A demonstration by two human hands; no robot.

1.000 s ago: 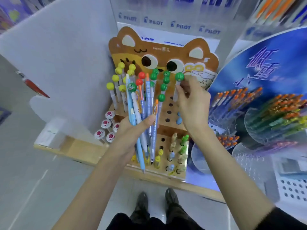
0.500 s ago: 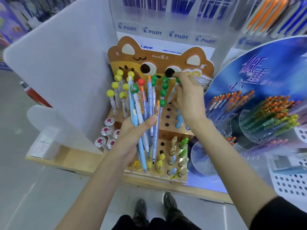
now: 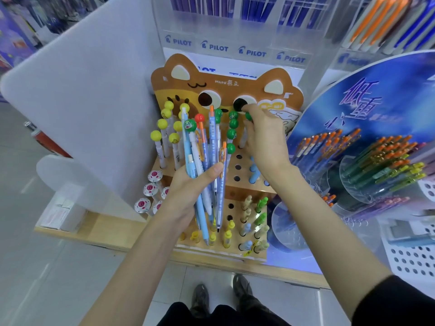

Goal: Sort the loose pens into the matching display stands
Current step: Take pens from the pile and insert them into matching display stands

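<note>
My shoes (image 3: 200, 300) are at the bottom, on the floor below the front edge of the shelf (image 3: 94, 231). My left hand (image 3: 186, 196) is up in front of the cat stand (image 3: 226, 83), with fingers and thumb (image 3: 211, 171) clamped round a bundle of pens (image 3: 213, 142). The bundle has blue barrels, orange clips, one red ball top and one green face top. It's the same grip as a second ago and the bundle is no thinner, tips hanging over the stand's lower step. So there's plenty left to sort.

Behind the bundle, on the upper step, yellow ball pens (image 3: 162, 128) stand at the left edge. A column of green ball pens (image 3: 231, 134) stands mid-step, with empty holes (image 3: 238, 167) to its right. Mushroom pens (image 3: 150, 189) sit just left of the lower step.

My right hand (image 3: 263, 137) is at the back of the upper step, fingertips (image 3: 256, 116) pinched on the green ball pen (image 3: 248, 116). That pen is just beside the top of the green column.

A second ago the ball stood clear above my fingertips. Now they're bunched over it and only a sliver of green shows, with the white barrel running down under my palm. I read that as pushing the pen into a back-row hole among its matches. My hand hides the hole, so I can't tell if it's seated. If it is, one pen is done and the next comes from the bundle.

Farther right is the round stand (image 3: 376, 102) with orange and green pens. The Pilot rack (image 3: 219, 47) is at the back.
</note>
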